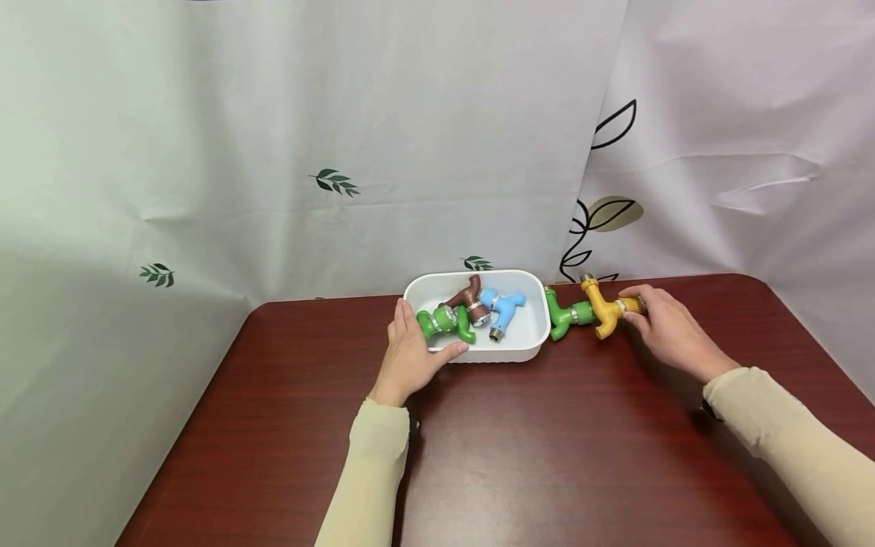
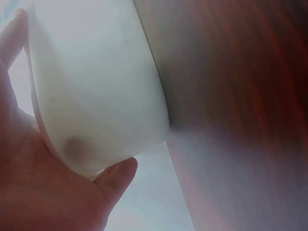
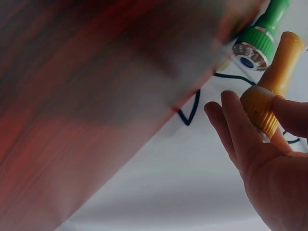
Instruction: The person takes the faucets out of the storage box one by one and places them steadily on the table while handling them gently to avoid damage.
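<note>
A white plastic tub (image 1: pixel 513 354) stands near the table's back edge, with a green tap (image 1: pixel 463 325), a brown tap (image 1: pixel 472 298) and a light blue tap (image 1: pixel 504 308) lying inside. My left hand (image 1: pixel 409 353) holds the tub's left end, thumb along the near rim and fingers around the end wall. To the right, my right hand (image 1: pixel 673 330) pinches the ribbed handle of a yellow tap (image 1: pixel 601 306) between thumb and fingers. Another green tap (image 1: pixel 563 315) lies between the tub and the yellow tap, its spout side close against the tub's right wall.
The dark red wooden table (image 1: pixel 519 441) has rounded back corners. Behind it hangs a pale curtain (image 1: pixel 444 137) with printed leaves, close to the back edge; it also runs down the left and right sides.
</note>
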Demonstrator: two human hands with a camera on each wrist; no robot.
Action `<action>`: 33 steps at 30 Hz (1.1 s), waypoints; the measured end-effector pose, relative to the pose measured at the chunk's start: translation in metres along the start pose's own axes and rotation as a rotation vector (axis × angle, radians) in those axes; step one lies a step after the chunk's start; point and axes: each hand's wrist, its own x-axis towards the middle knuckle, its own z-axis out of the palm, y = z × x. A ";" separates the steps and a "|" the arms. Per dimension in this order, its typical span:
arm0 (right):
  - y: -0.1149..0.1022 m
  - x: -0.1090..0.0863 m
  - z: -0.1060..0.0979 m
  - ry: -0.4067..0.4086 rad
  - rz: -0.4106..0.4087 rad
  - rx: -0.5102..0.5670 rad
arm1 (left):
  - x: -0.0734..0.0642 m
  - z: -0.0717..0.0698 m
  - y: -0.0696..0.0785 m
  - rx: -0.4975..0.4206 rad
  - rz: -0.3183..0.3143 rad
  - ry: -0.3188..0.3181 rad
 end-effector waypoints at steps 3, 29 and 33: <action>0.004 0.000 0.000 -0.012 0.003 -0.012 | 0.000 0.000 0.000 0.001 -0.001 -0.002; 0.016 0.006 0.002 -0.140 0.013 -0.076 | 0.000 -0.001 0.000 -0.004 -0.002 -0.004; 0.016 0.007 0.003 -0.151 0.023 -0.088 | 0.000 0.000 0.000 -0.005 -0.001 0.000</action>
